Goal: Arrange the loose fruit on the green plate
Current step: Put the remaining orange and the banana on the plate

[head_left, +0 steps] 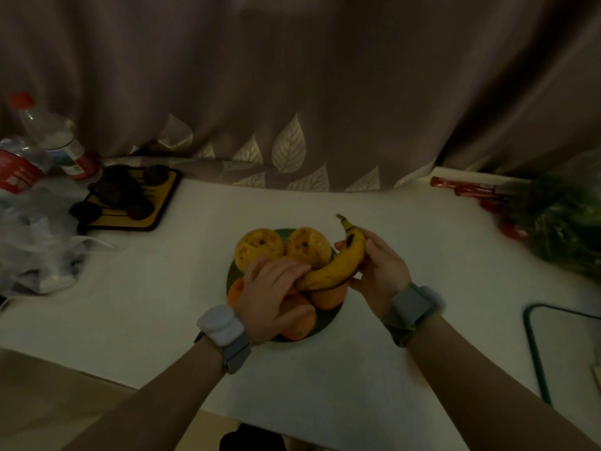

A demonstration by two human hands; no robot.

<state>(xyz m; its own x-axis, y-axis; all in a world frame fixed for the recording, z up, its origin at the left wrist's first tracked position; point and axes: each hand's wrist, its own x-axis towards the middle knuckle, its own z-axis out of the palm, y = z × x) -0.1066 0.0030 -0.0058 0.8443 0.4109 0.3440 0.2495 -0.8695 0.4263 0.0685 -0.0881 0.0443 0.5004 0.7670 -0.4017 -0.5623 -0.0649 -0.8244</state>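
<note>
The green plate (328, 323) sits at the middle of the white table. Two yellow round fruits (258, 245) (308, 245) lie side by side at its far side. Several oranges (327, 297) fill the near side, partly hidden by my left hand. A spotted yellow banana (338, 262) hangs just above the plate, stem pointing away from me. My right hand (379, 265) grips the banana's stem half. My left hand (270, 294) rests over the oranges with its fingertips on the banana's lower end.
A yellow-and-black tray (156, 203) with dark round items lies at the back left, beside plastic bottles (48, 138) and clear bags (35, 242). Red packets (471, 190) and a bag of greens (566, 222) occupy the back right. A green-rimmed board (533, 340) is at the right edge. A curtain hangs behind.
</note>
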